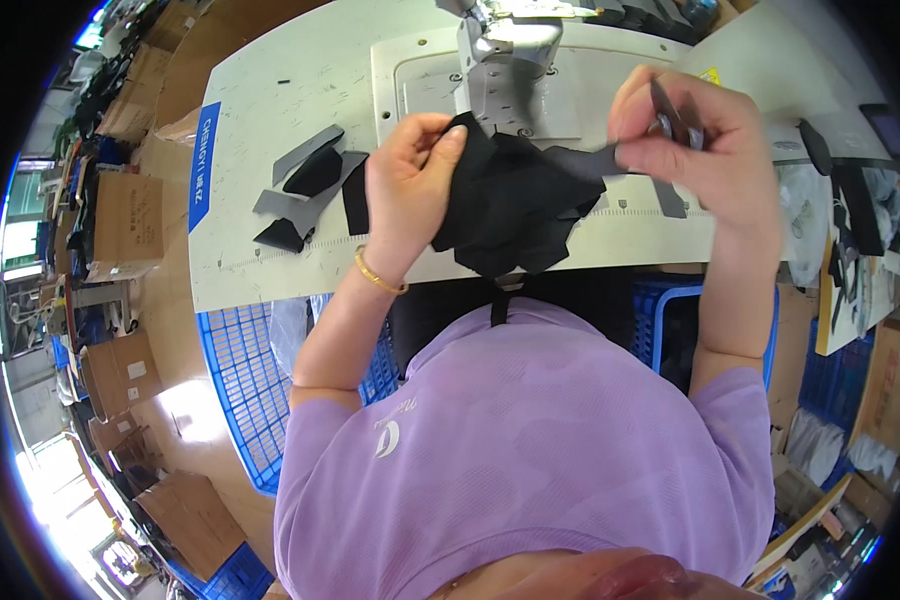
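My left hand (410,185) is closed, thumb over fingers, on the upper left edge of a bundle of black fabric pieces (515,205). The bundle hangs over the table's near edge, in front of the sewing machine. My right hand (700,140) is raised at the bundle's right, with a dark metal tool (662,108), seemingly thread snips, held in its curled fingers. Its thumb and forefinger pinch near the end of a grey-black strip (580,162) that runs to the bundle. Whether thread lies between those fingertips is too small to tell.
The sewing machine (510,60) stands at the table's far middle. Loose grey and black cut pieces (310,185) lie left of my left hand. Blue plastic baskets (240,385) stand below the table edge. Cardboard boxes (128,225) line the left, and a side table (865,290) stands right.
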The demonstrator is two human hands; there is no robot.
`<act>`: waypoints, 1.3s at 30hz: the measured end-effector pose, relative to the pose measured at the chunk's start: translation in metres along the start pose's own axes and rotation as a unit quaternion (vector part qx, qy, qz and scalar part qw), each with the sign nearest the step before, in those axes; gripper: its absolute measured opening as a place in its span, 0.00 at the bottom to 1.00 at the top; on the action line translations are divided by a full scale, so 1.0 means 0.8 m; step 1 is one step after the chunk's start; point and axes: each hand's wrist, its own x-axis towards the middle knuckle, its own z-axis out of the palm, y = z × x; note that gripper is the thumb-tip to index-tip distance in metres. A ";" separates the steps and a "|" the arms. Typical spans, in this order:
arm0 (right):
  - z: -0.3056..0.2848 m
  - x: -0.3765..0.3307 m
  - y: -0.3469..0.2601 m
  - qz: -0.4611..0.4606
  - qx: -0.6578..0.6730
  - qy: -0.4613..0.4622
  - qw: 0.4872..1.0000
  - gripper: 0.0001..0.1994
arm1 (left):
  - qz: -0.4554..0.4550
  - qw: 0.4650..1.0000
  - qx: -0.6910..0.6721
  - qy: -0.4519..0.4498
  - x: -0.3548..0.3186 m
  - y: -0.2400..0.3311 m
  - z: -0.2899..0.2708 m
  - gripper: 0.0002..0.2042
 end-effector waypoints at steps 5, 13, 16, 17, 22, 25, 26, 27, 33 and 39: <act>0.092 0.005 0.026 0.108 0.020 0.123 0.986 0.08 | 0.015 0.998 -0.061 -0.019 -0.009 0.029 0.025 0.07; 0.124 0.004 0.064 0.071 -0.057 0.245 0.965 0.08 | 0.020 0.988 -0.143 -0.048 -0.024 0.028 0.016 0.11; 0.127 0.005 0.068 0.056 -0.040 0.271 0.960 0.09 | 0.057 0.988 -0.110 -0.094 -0.025 0.024 0.011 0.12; 0.129 0.005 0.068 0.053 -0.036 0.276 0.959 0.09 | 0.056 0.988 -0.108 -0.096 -0.026 0.026 0.014 0.12; 0.138 0.004 0.074 -0.020 -0.038 0.299 0.953 0.09 | 0.013 0.986 -0.165 0.000 -0.023 0.032 0.026 0.06; 0.141 -0.006 0.069 -0.015 -0.021 0.333 0.943 0.09 | 0.006 0.986 -0.167 0.027 -0.022 0.035 0.025 0.07; 0.140 -0.010 0.069 0.001 0.009 0.307 0.952 0.09 | 0.002 0.984 -0.177 0.032 -0.023 0.036 0.025 0.07; 0.140 -0.014 0.069 0.018 0.039 0.280 0.959 0.09 | -0.002 0.982 -0.187 0.036 -0.023 0.037 0.025 0.08; 0.141 -0.016 0.067 0.003 0.016 0.286 0.958 0.08 | -0.089 0.975 -0.197 0.058 -0.027 0.038 0.025 0.11; 0.145 -0.017 0.065 0.014 0.014 0.286 0.958 0.09 | -0.078 0.971 -0.213 0.075 -0.031 0.040 0.027 0.11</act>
